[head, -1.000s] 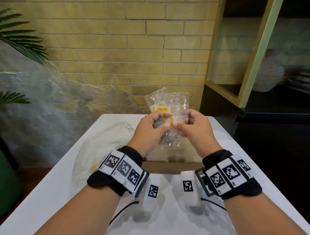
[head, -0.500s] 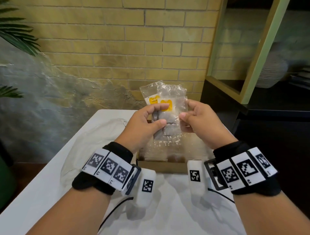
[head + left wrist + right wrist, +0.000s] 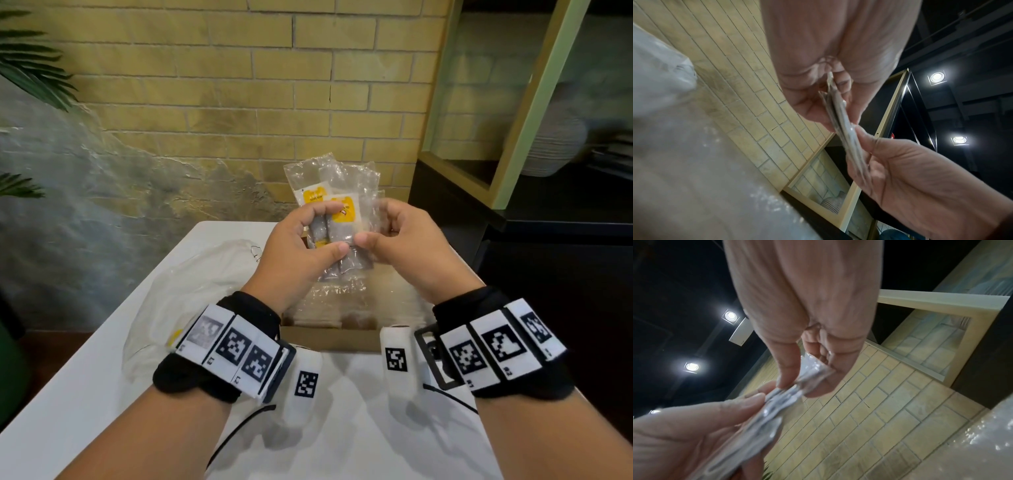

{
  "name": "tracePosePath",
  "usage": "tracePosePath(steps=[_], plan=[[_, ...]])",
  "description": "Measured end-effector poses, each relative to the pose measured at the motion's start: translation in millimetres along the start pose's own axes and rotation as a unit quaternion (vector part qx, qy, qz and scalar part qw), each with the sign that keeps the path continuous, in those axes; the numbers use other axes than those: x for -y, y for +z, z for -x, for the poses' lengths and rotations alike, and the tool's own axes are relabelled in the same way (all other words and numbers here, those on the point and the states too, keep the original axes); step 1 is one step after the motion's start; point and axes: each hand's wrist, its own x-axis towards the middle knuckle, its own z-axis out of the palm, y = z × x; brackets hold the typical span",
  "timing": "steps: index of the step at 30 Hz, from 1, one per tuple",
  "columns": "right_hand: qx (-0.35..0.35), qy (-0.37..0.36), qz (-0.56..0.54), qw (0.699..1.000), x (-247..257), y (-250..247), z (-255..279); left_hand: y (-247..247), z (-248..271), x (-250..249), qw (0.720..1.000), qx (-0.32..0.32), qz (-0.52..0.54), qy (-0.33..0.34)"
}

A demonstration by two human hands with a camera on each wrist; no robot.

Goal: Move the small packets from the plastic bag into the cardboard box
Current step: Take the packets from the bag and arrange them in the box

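Both hands hold a bunch of small clear packets (image 3: 337,205) with yellow labels upright above the cardboard box (image 3: 329,337). My left hand (image 3: 301,240) pinches the bunch from the left, thumb in front. My right hand (image 3: 394,236) pinches it from the right. The left wrist view shows the packets (image 3: 840,116) edge-on between the fingers of both hands. In the right wrist view the packets (image 3: 797,386) are pinched the same way. More packets lie inside the box. The crumpled plastic bag (image 3: 191,291) lies on the table left of the box.
The white table (image 3: 85,394) stands against a yellow brick wall. A dark cabinet with a green-framed shelf (image 3: 513,144) is at the right. Plant leaves (image 3: 30,68) hang at the left. A cable (image 3: 239,431) runs across the table near me.
The bunch of packets has shifted in my hands: the thumbs have slid closer together on its lower part, and the packets fan out a little more at the top.
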Motion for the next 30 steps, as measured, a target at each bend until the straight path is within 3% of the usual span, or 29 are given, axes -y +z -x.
tracePosePath(steps=[6,11,14,18,22,25,30], plan=[[-0.024,0.015,-0.023,0.999,0,-5,-3,1,2,-4,0.999,0.031,0.027,-0.009],[-0.015,0.040,-0.025,0.999,2,-11,-3,-5,0,-4,1.000,0.008,0.013,0.007],[-0.027,0.040,0.013,0.999,2,-19,-4,-10,-3,-5,1.000,-0.024,0.008,0.014],[-0.007,0.027,0.114,0.993,3,-32,-2,-21,-9,-5,0.992,-0.118,0.009,0.033],[0.078,0.042,0.278,0.957,3,-36,-1,-29,-14,-5,0.977,-0.204,0.048,0.045],[0.139,0.048,0.361,0.921,1,-28,2,-26,-13,-5,0.977,-0.200,0.050,0.050],[0.182,0.065,0.398,0.897,-3,-18,2,-17,-11,-5,0.983,-0.172,0.045,0.042]])
